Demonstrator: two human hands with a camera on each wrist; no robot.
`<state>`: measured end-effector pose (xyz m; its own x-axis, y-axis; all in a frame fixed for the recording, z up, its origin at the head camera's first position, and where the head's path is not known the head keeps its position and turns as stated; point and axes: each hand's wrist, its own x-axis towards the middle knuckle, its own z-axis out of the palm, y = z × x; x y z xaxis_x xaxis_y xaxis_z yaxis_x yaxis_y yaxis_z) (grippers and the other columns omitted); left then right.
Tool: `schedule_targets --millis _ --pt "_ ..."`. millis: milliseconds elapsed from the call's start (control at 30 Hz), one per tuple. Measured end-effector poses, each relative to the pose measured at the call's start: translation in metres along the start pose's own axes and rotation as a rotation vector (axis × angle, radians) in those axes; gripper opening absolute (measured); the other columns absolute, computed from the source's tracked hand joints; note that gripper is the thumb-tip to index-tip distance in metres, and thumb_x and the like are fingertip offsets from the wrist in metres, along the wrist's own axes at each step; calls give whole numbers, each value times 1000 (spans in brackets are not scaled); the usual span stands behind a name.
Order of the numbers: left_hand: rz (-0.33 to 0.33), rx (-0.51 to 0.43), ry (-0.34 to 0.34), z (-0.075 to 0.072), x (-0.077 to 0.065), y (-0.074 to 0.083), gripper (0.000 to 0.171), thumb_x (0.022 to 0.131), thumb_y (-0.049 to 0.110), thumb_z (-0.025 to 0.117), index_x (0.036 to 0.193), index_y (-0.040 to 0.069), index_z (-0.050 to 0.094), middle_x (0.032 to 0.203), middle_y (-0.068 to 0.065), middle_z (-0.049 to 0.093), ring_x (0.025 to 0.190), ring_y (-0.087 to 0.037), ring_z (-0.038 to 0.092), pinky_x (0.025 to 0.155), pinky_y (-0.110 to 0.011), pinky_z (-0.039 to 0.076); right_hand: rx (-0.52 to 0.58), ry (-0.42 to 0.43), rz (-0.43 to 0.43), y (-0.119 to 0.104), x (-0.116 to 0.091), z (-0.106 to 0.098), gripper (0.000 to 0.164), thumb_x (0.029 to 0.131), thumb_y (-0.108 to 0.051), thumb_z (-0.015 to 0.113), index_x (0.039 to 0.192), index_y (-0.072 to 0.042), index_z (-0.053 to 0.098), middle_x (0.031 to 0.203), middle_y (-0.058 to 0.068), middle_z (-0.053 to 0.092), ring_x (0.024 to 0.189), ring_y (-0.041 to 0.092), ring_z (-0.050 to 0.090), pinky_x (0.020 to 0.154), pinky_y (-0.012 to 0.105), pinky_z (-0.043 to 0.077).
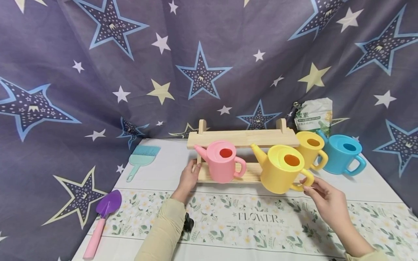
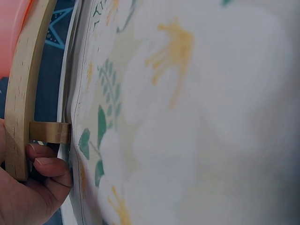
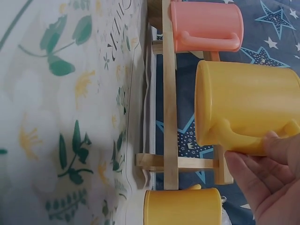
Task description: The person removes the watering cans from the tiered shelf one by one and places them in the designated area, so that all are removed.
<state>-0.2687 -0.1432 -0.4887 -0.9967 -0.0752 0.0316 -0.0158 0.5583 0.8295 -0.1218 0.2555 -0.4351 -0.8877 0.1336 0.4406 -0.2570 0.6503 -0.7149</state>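
Note:
My right hand (image 1: 328, 201) pinches the handle of a yellow watering can (image 1: 282, 174). In the right wrist view a gap shows between this can (image 3: 248, 103) and the lower board, so it is held up off the shelf. A pink watering can (image 1: 222, 166) stands on the lower board of a two-tier wooden shelf (image 1: 241, 138), toward its left end. At that end my left hand (image 1: 189, 177) grips the lower board, and the left wrist view shows its fingers (image 2: 51, 168) curled beneath the wood (image 2: 21, 103).
Right of the shelf stand a second yellow watering can (image 1: 308, 148) and a blue one (image 1: 341, 156). A white packet (image 1: 314, 114) is behind them. On the left lie a teal brush (image 1: 143, 156) and a trowel (image 1: 109, 203) with a pink handle. A starred curtain (image 1: 202, 32) hangs behind.

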Motion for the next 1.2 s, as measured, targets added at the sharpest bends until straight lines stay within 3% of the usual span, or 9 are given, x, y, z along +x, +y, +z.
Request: schedule_targets --millis 300,600,867,1200 --pt "-6 1 -5 0 -1 1 40 104 31 46 139 11 49 146 -15 46 139 -35 35 114 -55 26 -9 37 23 0 -8 -11 23 93 -2 65 115 3 66 99 18 72 79 -15 61 66 11 53" --pt "-1 -9 -1 0 -2 2 38 104 29 46 137 11 50 146 -15 46 140 -35 34 114 -55 25 -2 80 29 3 -15 -22 26 91 1 66 117 3 66 96 -13 69 80 -15 61 66 11 54" --pt "-10 -21 -11 0 -1 1 39 104 30 46 137 11 50 148 -14 45 140 -35 33 114 -55 24 -39 86 80 5 -19 -32 24 93 -4 65 117 0 66 95 -17 68 77 -16 60 64 8 52" --pt "0 -13 -9 -1 -1 2 38 104 30 46 137 11 50 146 -15 47 139 -35 36 113 -55 26 -44 121 94 15 -23 -44 26 92 -3 66 118 3 65 94 -34 59 75 -20 58 62 6 50"
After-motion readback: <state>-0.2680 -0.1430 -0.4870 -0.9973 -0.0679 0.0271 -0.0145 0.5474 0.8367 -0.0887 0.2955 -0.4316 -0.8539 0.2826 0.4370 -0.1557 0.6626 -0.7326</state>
